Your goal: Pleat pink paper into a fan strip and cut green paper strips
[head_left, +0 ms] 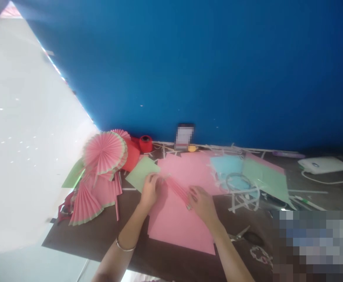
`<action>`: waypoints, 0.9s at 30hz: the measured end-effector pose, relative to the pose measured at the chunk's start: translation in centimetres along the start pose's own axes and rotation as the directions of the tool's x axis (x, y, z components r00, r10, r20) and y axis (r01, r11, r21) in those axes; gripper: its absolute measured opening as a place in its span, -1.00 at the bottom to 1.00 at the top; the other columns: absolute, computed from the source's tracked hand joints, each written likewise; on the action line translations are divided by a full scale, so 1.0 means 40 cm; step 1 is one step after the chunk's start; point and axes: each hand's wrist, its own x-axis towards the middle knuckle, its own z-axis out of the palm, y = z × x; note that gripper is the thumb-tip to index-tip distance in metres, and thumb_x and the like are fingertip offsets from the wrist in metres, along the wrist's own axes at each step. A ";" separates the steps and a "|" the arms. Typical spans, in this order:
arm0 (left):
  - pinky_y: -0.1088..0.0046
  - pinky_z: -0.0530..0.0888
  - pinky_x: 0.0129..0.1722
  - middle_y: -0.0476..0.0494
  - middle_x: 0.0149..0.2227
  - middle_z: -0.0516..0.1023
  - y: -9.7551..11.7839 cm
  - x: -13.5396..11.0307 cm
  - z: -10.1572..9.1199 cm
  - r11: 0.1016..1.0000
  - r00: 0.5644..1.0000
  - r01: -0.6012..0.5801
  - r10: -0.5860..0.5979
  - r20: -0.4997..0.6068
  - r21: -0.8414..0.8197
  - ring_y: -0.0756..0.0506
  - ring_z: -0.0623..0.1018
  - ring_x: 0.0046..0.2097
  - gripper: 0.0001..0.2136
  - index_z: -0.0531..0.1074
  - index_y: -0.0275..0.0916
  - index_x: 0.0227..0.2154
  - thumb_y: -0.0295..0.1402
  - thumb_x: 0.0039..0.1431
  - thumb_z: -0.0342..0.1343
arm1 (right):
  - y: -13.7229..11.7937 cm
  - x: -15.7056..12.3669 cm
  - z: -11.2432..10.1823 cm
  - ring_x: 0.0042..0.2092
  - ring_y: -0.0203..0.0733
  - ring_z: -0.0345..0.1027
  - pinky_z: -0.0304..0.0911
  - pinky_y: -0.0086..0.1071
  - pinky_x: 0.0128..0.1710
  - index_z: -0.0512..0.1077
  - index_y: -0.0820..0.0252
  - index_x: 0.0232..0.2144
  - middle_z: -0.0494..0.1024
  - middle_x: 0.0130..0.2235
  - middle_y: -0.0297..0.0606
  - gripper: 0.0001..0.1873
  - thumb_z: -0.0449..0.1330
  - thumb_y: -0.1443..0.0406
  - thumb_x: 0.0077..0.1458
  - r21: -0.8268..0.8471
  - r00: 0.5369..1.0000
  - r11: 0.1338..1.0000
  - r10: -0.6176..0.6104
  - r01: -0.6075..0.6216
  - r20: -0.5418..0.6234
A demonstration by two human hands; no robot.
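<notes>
both hands are working over the big pink sheet, which is lying flat on the dark table. on top of that sheet, across its upper part, the pleated pink strip is running slantwise between the hands. the left hand is pinching the strip's upper left end, fingers curled closed on it at the sheet's left edge. the right hand is gripping the lower right end, fingertips pressed down onto the folds near the sheet's right edge. a thin bangle is sitting on the left wrist, below the sheet's left corner.

left of the sheet, a round pink paper fan is standing over a half-open pink fan. a pale green sheet is touching the pink sheet's upper left corner, and beyond it a red tape roll is sitting against the blue wall. right of the sheet, a light blue sheet and a green sheet are overlapping, with white paper strips scattered just beside. scissors are lying near the sheet's lower right corner. a white device is resting well apart, far right.
</notes>
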 end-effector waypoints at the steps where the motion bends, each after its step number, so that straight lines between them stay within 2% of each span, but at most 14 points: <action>1: 0.24 0.37 -0.09 -0.26 -0.18 0.40 0.005 -0.002 0.000 0.998 0.999 0.028 -0.027 -0.021 0.047 -0.16 0.41 -0.09 -0.82 0.41 -0.29 -0.23 -0.40 0.18 -0.06 | -0.009 -0.005 0.002 -0.23 -0.07 0.45 0.31 -0.19 -0.21 0.39 0.15 -0.23 0.56 -0.28 -0.16 -0.74 -0.03 0.23 0.10 0.002 1.000 1.000 0.007 -0.007 0.004; 4: 0.26 0.36 -0.19 -0.17 -0.34 0.42 0.017 -0.008 0.000 0.992 0.999 0.030 -0.032 0.011 0.126 -0.13 0.42 -0.25 -0.85 0.44 -0.26 -0.39 -0.37 0.15 -0.01 | -0.033 -0.025 0.000 -0.35 -0.16 0.48 0.34 -0.32 -0.37 0.39 0.05 -0.23 0.58 -0.34 -0.28 -0.75 -0.05 0.20 0.14 0.079 0.998 0.996 0.031 -0.036 0.060; 7: 0.25 0.32 -0.18 -0.15 -0.35 0.44 0.024 -0.008 0.000 0.991 0.998 -0.010 0.001 0.066 0.134 -0.12 0.41 -0.26 -0.84 0.45 -0.24 -0.42 -0.35 0.15 -0.01 | -0.045 -0.033 -0.007 -0.36 -0.20 0.49 0.34 -0.38 -0.40 0.39 0.02 -0.26 0.59 -0.36 -0.34 -0.76 -0.06 0.19 0.16 0.181 0.991 0.982 0.027 -0.051 0.131; 10: 0.23 0.29 -0.15 -0.15 -0.33 0.45 0.030 -0.007 -0.002 0.991 0.994 -0.047 0.034 0.105 0.124 -0.13 0.39 -0.24 -0.84 0.46 -0.23 -0.38 -0.34 0.16 -0.01 | -0.044 -0.019 -0.013 -0.32 -0.18 0.49 0.35 -0.35 -0.37 0.41 0.03 -0.29 0.59 -0.34 -0.33 -0.77 -0.04 0.20 0.14 0.104 0.994 0.994 0.025 -0.036 0.105; 12: 0.24 0.27 -0.15 -0.14 -0.32 0.45 0.033 -0.007 0.000 0.992 0.991 -0.062 0.048 0.127 0.112 -0.13 0.38 -0.23 -0.86 0.46 -0.23 -0.37 -0.36 0.14 0.01 | -0.040 0.000 -0.011 -0.27 -0.15 0.48 0.35 -0.32 -0.35 0.41 0.01 -0.23 0.58 -0.24 -0.31 -0.77 -0.01 0.21 0.13 0.051 0.996 0.999 0.011 -0.015 0.085; 15: 0.26 0.26 -0.15 -0.14 -0.32 0.45 0.034 -0.009 0.006 0.992 0.987 -0.080 0.065 0.150 0.095 -0.13 0.37 -0.23 -0.90 0.47 -0.22 -0.40 -0.41 0.09 0.04 | -0.032 0.033 -0.001 -0.21 -0.17 0.46 0.35 -0.30 -0.31 0.36 -0.01 -0.09 0.50 -0.09 -0.29 -0.70 -0.03 0.27 0.14 -0.019 0.987 0.991 -0.128 0.130 0.093; 17: 0.26 0.26 -0.16 -0.15 -0.31 0.45 0.032 -0.010 0.010 0.992 0.985 -0.089 0.074 0.154 0.089 -0.13 0.37 -0.23 -0.91 0.47 -0.23 -0.41 -0.44 0.07 0.05 | -0.027 0.052 0.008 -0.12 -0.17 0.42 0.35 -0.28 -0.20 0.34 -0.01 -0.04 0.45 -0.01 -0.28 -0.65 -0.06 0.32 0.16 -0.053 0.966 0.969 -0.236 0.242 0.110; 21: 0.28 0.31 -0.16 -0.16 -0.29 0.45 0.020 -0.009 0.003 0.992 0.981 -0.113 0.105 0.161 0.046 -0.13 0.39 -0.21 -0.83 0.45 -0.24 -0.32 -0.53 0.04 0.02 | -0.018 0.072 0.016 0.04 -0.14 0.30 0.22 -0.17 0.05 0.40 0.04 -0.10 0.40 0.03 -0.25 -0.66 -0.05 0.38 0.15 -0.059 0.916 0.922 -0.371 0.383 0.151; 24: 0.32 0.35 -0.15 -0.15 -0.25 0.45 0.013 -0.006 -0.013 0.985 0.964 -0.174 0.172 0.204 -0.009 -0.11 0.42 -0.19 -0.75 0.45 -0.26 -0.28 -0.60 0.00 -0.01 | -0.014 0.073 0.012 0.03 -0.12 0.30 0.22 -0.14 0.06 0.43 0.09 -0.16 0.43 0.00 -0.20 -0.68 -0.02 0.42 0.12 -0.062 0.875 0.883 -0.450 0.466 0.177; 27: 0.34 0.38 -0.12 -0.16 -0.19 0.44 0.011 -0.004 -0.024 0.966 0.928 -0.256 0.258 0.268 -0.041 -0.10 0.43 -0.14 -0.69 0.45 -0.24 -0.22 -0.64 0.01 -0.04 | -0.016 0.069 0.005 0.00 -0.11 0.31 0.25 -0.12 0.03 0.45 0.11 -0.19 0.45 -0.04 -0.18 -0.69 0.00 0.45 0.10 -0.067 0.846 0.852 -0.500 0.519 0.185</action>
